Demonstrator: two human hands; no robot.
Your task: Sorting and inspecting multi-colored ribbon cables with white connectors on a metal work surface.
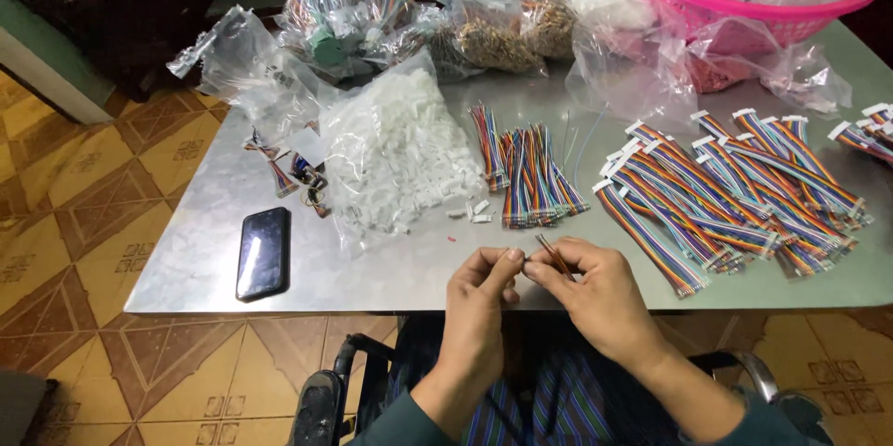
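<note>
At table's near edge, left hand [484, 292] and right hand [591, 292] meet, fingers pinching thin wires [554, 255] between them. Loose wire bundles [526, 172] and bag of white connectors [395, 153] lie just beyond.

Both hands bare, no rings or watch showing on the left hand [479, 302] or the right hand [595, 292]. Dark teal sleeves start near the elbows, and a striped blue-and-purple cloth covers the lap.
</note>
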